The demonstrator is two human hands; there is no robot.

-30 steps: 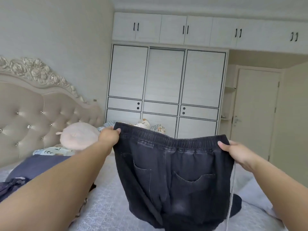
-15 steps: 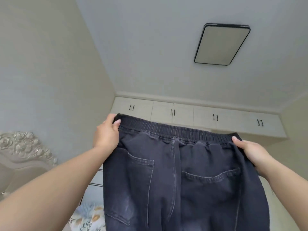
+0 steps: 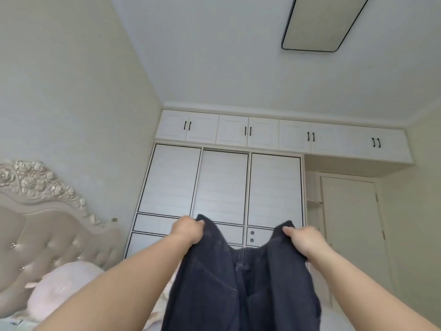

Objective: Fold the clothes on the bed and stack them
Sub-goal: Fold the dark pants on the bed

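A: What's each hand doing rn?

B: Left hand (image 3: 188, 231) is gripping one top corner of the dark jeans (image 3: 241, 290), fingers curled tight round the fabric, thumb over the front. Right hand (image 3: 304, 240) is doing the same on the other corner, thumb pointing inward along the edge.

A: And the jeans, where are they hanging?

B: Up in the air btwn both hands, in front of the person, mid-frame. The elastic waistband (image 3: 245, 250) is sagging into a dip btwn the two raised corners, so the top edge isn't pulled taut. The legs are dropping out past the bottom edge of the view, can't tell where they're ending.

A: Room around them?

B: Open space above and ahead. The white wardrobe (image 3: 222, 187) is standing well behind the jeans, w/ upper cabinets (image 3: 281, 134) running along the ceiling line. A closed door (image 3: 350, 225) is sitting to the right of the wardrobe. On the left, the tufted headboard (image 3: 47, 225) w/ carved top is rising against the wall, and a pale pink cushion (image 3: 62, 290) is lying near it, under the left forearm. A strip of bed (image 3: 155, 327) is showing beside the jeans' left edge at the bottom. A ceiling light panel (image 3: 319, 25) is overhead, top right.
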